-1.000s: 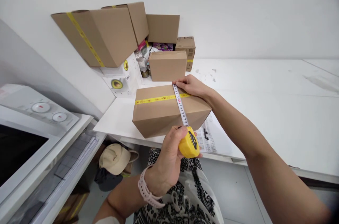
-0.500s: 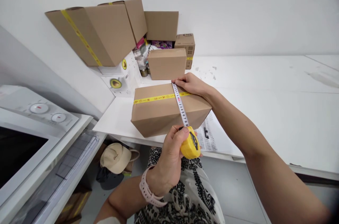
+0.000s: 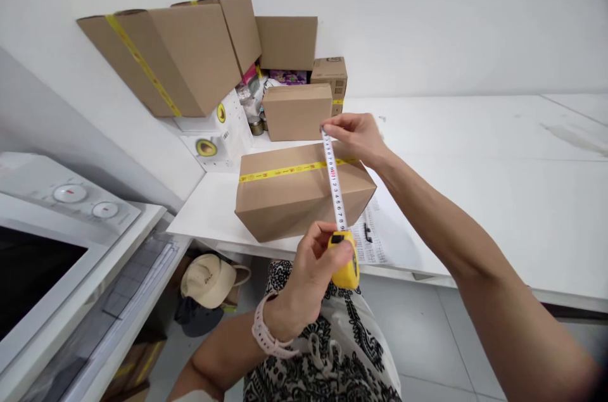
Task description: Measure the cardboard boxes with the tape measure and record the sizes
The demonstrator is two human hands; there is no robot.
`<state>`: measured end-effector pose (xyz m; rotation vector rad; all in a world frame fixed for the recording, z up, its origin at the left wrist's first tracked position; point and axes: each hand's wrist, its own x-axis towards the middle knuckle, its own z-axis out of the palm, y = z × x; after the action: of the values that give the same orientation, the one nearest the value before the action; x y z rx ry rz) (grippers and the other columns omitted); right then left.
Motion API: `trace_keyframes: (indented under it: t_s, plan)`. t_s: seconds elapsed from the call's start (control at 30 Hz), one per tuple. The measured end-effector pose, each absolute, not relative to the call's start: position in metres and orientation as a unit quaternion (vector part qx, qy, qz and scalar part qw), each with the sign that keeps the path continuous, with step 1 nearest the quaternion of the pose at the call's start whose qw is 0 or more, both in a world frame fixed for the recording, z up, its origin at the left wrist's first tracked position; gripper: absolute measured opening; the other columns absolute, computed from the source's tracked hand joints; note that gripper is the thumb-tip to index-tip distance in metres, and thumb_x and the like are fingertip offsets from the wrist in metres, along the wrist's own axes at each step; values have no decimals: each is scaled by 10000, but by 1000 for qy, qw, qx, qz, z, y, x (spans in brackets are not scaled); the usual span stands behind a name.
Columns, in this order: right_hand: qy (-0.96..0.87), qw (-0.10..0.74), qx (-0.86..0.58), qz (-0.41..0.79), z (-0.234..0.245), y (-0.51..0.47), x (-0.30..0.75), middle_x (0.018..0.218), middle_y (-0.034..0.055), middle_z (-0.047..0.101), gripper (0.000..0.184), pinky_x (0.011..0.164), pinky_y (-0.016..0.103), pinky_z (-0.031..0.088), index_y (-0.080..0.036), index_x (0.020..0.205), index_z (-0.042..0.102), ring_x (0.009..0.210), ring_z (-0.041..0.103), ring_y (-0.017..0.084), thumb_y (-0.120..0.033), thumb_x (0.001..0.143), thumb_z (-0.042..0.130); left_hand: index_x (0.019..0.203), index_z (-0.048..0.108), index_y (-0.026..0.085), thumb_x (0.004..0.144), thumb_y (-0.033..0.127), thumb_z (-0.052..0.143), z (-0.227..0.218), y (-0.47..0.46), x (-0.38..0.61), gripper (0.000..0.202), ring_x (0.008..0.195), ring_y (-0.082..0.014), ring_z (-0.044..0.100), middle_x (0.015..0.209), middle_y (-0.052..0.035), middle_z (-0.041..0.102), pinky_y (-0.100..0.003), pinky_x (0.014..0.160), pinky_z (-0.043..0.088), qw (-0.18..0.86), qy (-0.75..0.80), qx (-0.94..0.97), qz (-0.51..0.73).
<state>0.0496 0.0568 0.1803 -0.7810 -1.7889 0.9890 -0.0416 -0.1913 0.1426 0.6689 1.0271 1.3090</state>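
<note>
My left hand (image 3: pixel 311 278) is closed around the yellow case of a tape measure (image 3: pixel 346 272), with the thumb on top. From it the white blade (image 3: pixel 335 183) stretches away from me, its red ten mark showing near the middle. The fingertips of my right hand (image 3: pixel 354 135) pinch the blade's far end, which looks raised above the box behind it. Under the blade lies a cardboard box (image 3: pixel 280 202) with yellow printed tape along its top, near the table's front edge. A printed sheet (image 3: pixel 380 231) with a black pen (image 3: pixel 368 233) is to its right.
A smaller plain box (image 3: pixel 299 114) stands just behind. Large cartons (image 3: pixel 190 54) are stacked at the back left on white avocado-print boxes (image 3: pixel 206 147). A microwave (image 3: pixel 42 250) is at the left, and caps (image 3: pixel 206 282) lie below the table (image 3: pixel 498 212).
My right hand has lifted the blade's end off the box's far edge and shifted it slightly right. The tape case has tilted in my left hand, with the thumb now over its side.
</note>
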Motion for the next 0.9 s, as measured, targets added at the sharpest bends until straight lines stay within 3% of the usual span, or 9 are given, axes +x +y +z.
trace_keyframes:
  t_s: [0.1, 0.2, 0.27, 0.33, 0.43, 0.53, 0.63, 0.77, 0.9]
  plan:
    - [-695, 536, -312, 364, 192, 22, 89, 999, 67, 769, 318, 858, 458, 578, -243, 981, 782, 1019, 705, 276, -516, 820, 758, 1079, 609, 217, 744, 405, 831, 128, -198, -52, 443, 836, -179, 590, 996, -56, 658, -338, 750, 501, 615, 463, 396, 500]
    - [-676, 566, -354, 310, 183, -36, 125, 944, 57, 773, 233, 868, 523, 591, -304, 924, 780, 983, 715, 293, -510, 813, 781, 1375, 503, 252, 732, 359, 861, 112, -200, -59, 743, 956, -222, 594, 1149, -85, 664, -406, 895, 484, 562, 507, 472, 452]
    - [-695, 537, -371, 302, 162, -78, 138, 887, 45, 774, 130, 848, 536, 602, -340, 853, 772, 920, 721, 286, -468, 828, 780, 1522, 357, 278, 716, 336, 880, 105, -198, -59, 963, 1024, -245, 592, 1249, -102, 647, -446, 973, 463, 538, 520, 496, 441]
    - [-734, 495, -349, 308, 135, -109, 143, 871, 25, 781, 56, 817, 523, 608, -357, 842, 766, 878, 729, 268, -401, 866, 742, 1577, 281, 281, 715, 309, 878, 101, -193, -54, 1049, 1049, -254, 595, 1278, -111, 639, -461, 1001, 455, 530, 513, 515, 436]
    - [-745, 463, -365, 312, 96, -119, 152, 923, 30, 788, 87, 803, 481, 596, -328, 928, 760, 875, 726, 249, -367, 907, 686, 1582, 281, 265, 736, 300, 854, 95, -182, -46, 1022, 1043, -253, 608, 1265, -119, 644, -439, 961, 484, 525, 504, 536, 428]
    - [-690, 443, -495, 288, 70, -88, 168, 912, 64, 770, 204, 748, 424, 559, -257, 911, 707, 847, 703, 247, -434, 933, 608, 1558, 335, 257, 754, 308, 830, 84, -163, -43, 945, 1035, -251, 632, 1269, -125, 641, -413, 922, 507, 483, 521, 568, 416]
    - [-702, 320, -587, 248, 55, -44, 173, 878, 78, 748, 213, 693, 369, 484, -223, 891, 622, 799, 672, 241, -423, 925, 554, 1514, 415, 248, 750, 259, 807, 69, -136, -47, 859, 1134, -280, 628, 1288, -130, 639, -447, 1012, 470, 387, 533, 633, 406]
    - [-757, 132, -610, 192, 43, -7, 151, 883, 91, 740, 250, 650, 334, 380, -206, 1054, 580, 774, 643, 247, -419, 927, 545, 1439, 507, 226, 718, 160, 775, 53, -94, -57, 772, 1219, -348, 587, 1255, -140, 651, -527, 1076, 416, 255, 552, 697, 380]
    - [-795, 95, -564, 203, 36, 11, 140, 866, 79, 728, 250, 648, 327, 359, -192, 1103, 580, 751, 619, 224, -221, 855, 562, 1454, 475, 179, 741, 136, 743, 49, -62, -68, 763, 1186, -364, 590, 1238, -154, 664, -534, 1046, 451, 171, 596, 723, 303]
